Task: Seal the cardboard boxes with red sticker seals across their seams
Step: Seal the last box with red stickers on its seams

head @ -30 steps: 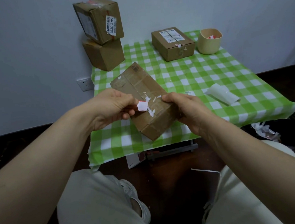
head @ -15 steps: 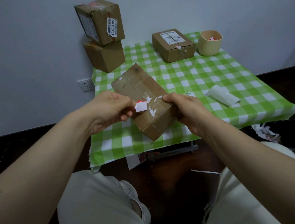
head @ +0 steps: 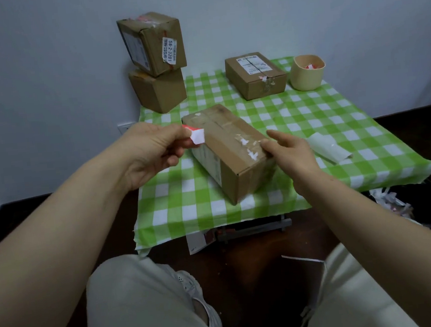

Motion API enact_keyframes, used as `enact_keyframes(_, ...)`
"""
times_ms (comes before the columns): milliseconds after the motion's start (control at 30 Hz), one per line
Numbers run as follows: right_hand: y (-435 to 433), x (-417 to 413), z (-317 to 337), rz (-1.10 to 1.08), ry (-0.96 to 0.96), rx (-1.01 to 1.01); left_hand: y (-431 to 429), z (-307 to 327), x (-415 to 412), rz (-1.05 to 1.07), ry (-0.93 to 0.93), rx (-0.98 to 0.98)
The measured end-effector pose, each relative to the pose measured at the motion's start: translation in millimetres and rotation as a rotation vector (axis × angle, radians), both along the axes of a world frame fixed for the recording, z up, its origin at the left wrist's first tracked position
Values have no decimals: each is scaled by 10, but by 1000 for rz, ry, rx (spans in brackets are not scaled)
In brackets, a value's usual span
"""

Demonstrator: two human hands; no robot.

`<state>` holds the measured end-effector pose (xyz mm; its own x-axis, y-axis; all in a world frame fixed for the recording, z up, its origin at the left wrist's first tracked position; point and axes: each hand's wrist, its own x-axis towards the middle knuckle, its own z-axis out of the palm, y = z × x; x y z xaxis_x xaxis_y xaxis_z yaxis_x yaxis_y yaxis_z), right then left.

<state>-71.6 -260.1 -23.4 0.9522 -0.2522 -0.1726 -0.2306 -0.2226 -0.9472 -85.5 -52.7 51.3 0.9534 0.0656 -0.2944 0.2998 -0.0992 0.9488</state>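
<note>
A long cardboard box (head: 230, 146) lies on the green checked tablecloth (head: 296, 114) near its front edge, with torn white scraps on its taped top. My left hand (head: 150, 150) pinches a red sticker seal (head: 196, 135), white back toward me, just left of the box's far end. My right hand (head: 290, 147) has its fingers extended and touches the box's right top edge.
Two cardboard boxes (head: 155, 64) are stacked at the table's back left against the wall. A flat labelled box (head: 255, 75) and a beige cup (head: 307, 73) with red stickers stand at the back. A white backing sheet (head: 329, 147) lies at right. Paper scraps (head: 389, 200) litter the floor.
The box has come down from my hands onto the table. My right hand let go of it and opened. My left hand lifted the sticker up and to the left.
</note>
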Motion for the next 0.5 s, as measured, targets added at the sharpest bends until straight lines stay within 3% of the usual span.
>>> enact_keyframes(100,20,-83,148,-41,-349,-215,-84,-23,-24,-14,-71,154)
enact_keyframes(167,98,-155,303,55,-430,-128,-160,-81,-31,-12,-189,348)
enact_keyframes(333,228,-280,541,206,-91,167,-383,-165,-168,43,-645,722)
enact_keyframes(500,234,-304,575,219,-20,218,-438,-235,-249,22,-790,796)
